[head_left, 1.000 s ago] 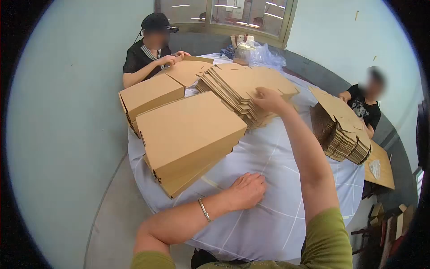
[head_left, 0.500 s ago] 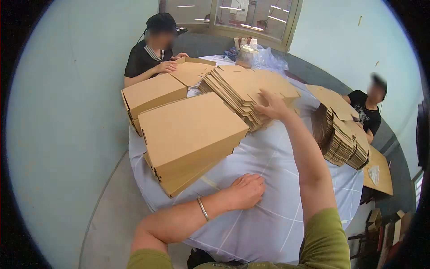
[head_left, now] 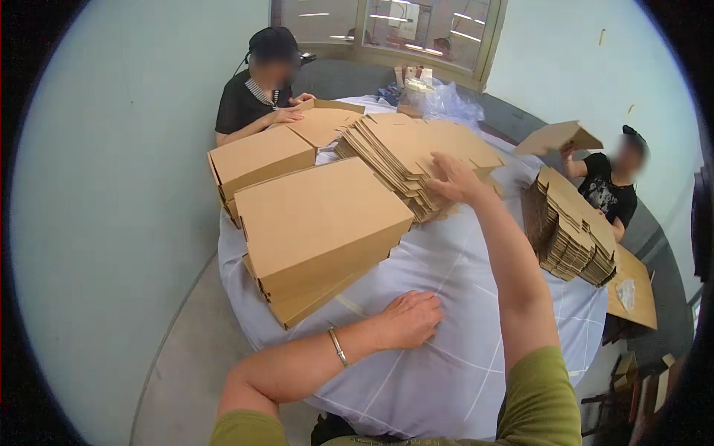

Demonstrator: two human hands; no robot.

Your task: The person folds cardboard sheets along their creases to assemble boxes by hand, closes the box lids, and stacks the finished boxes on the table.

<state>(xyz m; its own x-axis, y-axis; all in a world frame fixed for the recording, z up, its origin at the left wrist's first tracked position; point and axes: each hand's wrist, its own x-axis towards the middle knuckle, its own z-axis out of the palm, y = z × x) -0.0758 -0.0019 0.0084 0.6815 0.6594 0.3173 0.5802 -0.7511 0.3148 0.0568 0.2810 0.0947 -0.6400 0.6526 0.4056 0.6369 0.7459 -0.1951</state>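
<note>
My right hand (head_left: 455, 178) is at the right edge of a stack of flat cardboard sheets (head_left: 409, 145), its fingers apart and nothing held. Resting on the pale checked tablecloth (head_left: 439, 379), my left hand (head_left: 413, 320) has its fingers bent; they lie close together, and whether anything is under them is hidden. A silver bracelet circles that wrist. Left of both hands, a large folded cardboard box (head_left: 320, 215) sits on another box. Behind it stands a smaller closed box (head_left: 260, 160).
Across the table a person in a black cap (head_left: 256, 100) touches an open box (head_left: 323, 123). At the right another person (head_left: 610, 186) holds up a cardboard sheet (head_left: 558, 138) beside a second stack (head_left: 569, 230). A jar (head_left: 414, 98) and plastic bags (head_left: 454, 105) lie at the back.
My right hand has opened its fingers at the stack's edge. My left hand stays put. The person at the right has lifted a sheet off the second stack.
</note>
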